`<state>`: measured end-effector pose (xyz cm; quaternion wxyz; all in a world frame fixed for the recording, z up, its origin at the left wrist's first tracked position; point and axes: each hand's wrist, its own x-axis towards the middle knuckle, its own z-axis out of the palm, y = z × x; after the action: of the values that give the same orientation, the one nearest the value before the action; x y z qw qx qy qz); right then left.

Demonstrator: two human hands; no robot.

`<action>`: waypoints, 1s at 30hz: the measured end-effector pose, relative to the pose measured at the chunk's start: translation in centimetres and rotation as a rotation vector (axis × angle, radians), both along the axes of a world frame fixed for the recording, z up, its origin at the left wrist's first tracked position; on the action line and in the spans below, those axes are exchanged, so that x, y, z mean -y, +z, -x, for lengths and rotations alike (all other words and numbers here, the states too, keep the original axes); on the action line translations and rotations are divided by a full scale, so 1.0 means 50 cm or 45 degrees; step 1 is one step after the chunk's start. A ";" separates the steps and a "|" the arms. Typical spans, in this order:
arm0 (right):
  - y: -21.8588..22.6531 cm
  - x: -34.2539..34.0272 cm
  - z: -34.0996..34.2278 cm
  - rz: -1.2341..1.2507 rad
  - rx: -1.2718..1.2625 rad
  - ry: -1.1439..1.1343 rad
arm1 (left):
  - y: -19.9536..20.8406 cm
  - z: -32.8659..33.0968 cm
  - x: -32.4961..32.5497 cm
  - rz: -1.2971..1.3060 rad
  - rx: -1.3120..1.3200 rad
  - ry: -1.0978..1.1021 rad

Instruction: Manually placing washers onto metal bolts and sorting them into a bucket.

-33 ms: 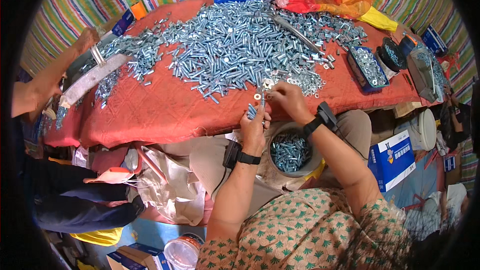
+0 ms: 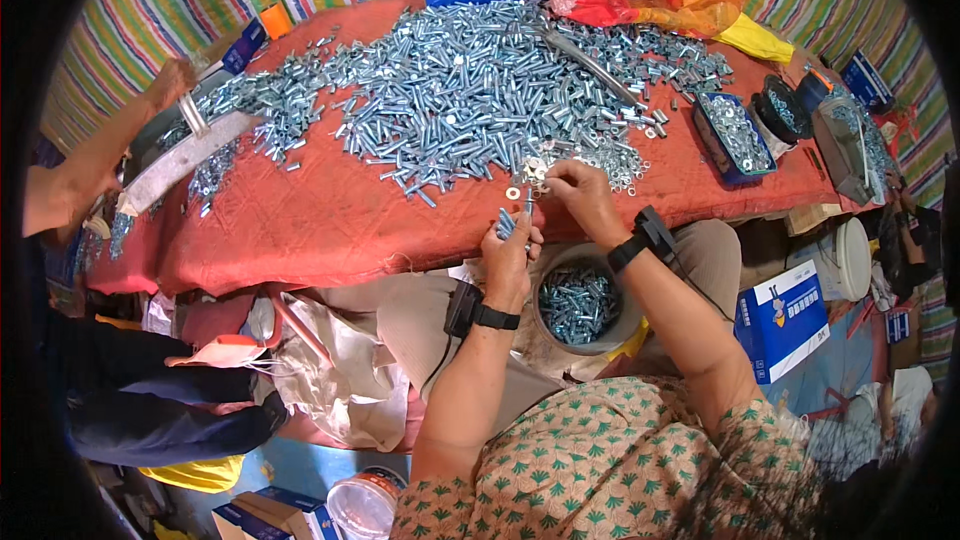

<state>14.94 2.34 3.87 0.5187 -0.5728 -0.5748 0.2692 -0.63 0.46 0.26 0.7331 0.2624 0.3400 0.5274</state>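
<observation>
My left hand [image 2: 513, 245] is closed around several silvery metal bolts [image 2: 507, 224] at the table's front edge. One of them stands up between thumb and fingers. Just right of it, my right hand [image 2: 582, 196] is pinched, fingertips beside the upright bolt and the small washers; anything between them is too small to make out. Pale washers [image 2: 534, 169] lie just beyond my fingers, and a ring-shaped washer [image 2: 512, 193] rests on the red cloth. More metal washers [image 2: 620, 168] spread to the right. A big heap of bolts and sleeves [image 2: 470, 80] covers the table's middle.
Below my hands, between my knees, stands a bucket of metal pieces [image 2: 578, 308]. A blue tray of washers [image 2: 735, 138] sits on the right of the red-covered table [image 2: 330, 230]. At the left, another person's arm [image 2: 90, 172] reaches to a metal scoop-like piece [image 2: 185, 162].
My right fingertips have shifted very slightly away from the upright bolt. The left hand keeps its hold on the bolts.
</observation>
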 end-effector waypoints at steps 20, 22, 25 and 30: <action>0.014 0.096 0.005 -0.381 0.491 -0.075 | 0.007 -0.035 0.027 0.059 0.014 -0.264; 0.013 0.106 -0.010 -0.456 0.685 0.002 | 0.005 -0.037 0.025 0.044 0.039 -0.263; 0.016 0.106 -0.077 -0.467 0.775 -0.045 | 0.007 -0.039 0.022 0.016 0.053 -0.261; 0.019 0.050 -0.206 -0.317 0.714 -0.426 | -0.004 -0.039 0.020 -0.015 0.039 -0.303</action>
<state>25.24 -0.18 4.82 0.4434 -0.6430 -0.6216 -0.0596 1.32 -0.56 0.07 0.7941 0.2972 0.2921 0.4424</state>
